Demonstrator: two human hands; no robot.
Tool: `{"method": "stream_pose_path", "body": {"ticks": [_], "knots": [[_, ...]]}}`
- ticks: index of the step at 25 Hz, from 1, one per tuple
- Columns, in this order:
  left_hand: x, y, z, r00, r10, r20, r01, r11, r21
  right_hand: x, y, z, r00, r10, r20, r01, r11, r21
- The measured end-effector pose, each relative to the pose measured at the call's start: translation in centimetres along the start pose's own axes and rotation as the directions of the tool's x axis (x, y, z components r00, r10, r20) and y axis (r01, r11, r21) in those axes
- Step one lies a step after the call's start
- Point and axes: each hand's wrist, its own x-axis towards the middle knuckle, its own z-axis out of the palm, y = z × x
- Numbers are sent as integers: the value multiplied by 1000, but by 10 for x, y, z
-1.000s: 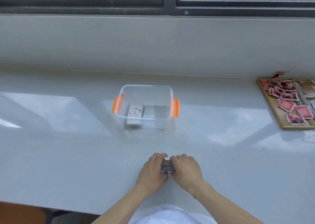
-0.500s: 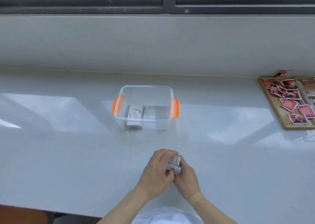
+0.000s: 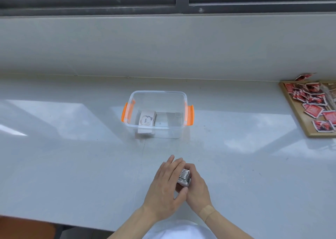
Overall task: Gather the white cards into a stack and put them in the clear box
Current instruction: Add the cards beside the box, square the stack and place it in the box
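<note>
The left hand and right hand close around a stack of cards, squaring it on edge above the counter, near the body. Next, it needs carrying forward and lowering into the clear box, beside the cards in the box.

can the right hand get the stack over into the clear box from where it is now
Probably yes. The clear box has no lid and bare counter lies between it and the right hand, though both hands are on the card stack.
</note>
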Motion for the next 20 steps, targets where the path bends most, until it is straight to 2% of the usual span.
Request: {"method": "stream_pose_path", "body": {"ticks": [3, 7, 8, 11, 12, 15, 18, 20], "knots": [[2, 2, -4, 1000, 7, -21, -5, 993, 114, 2, 0, -1, 1000, 6, 9, -7, 999, 52], [-3, 10, -8, 952, 98, -289, -76, 993, 85, 3, -2, 0, 999, 49, 0, -49, 996, 75], [-5, 11, -7, 947, 119, -298, -94, 991, 95, 4, -2, 1, 998, 67, 0, -67, 995, 76], [-8, 10, -4, 988, 145, -42, -130, 960, 247, 7, -4, 4, 997, 77, -20, -76, 996, 40], [-8, 9, -4, 990, 143, 2, -138, 949, 285, 7, -4, 4, 997, 72, -23, -71, 997, 36], [-8, 8, -9, 992, 124, 6, -122, 968, 217, 8, -2, 7, 997, 66, -26, -65, 996, 54], [-7, 8, -7, 986, 116, 118, -143, 956, 256, 10, 0, 8, 998, 48, -34, -48, 999, -3], [-4, 5, -7, 986, 100, 134, -131, 959, 251, 11, -1, 8, 998, 51, -45, -51, 999, 2]]}}
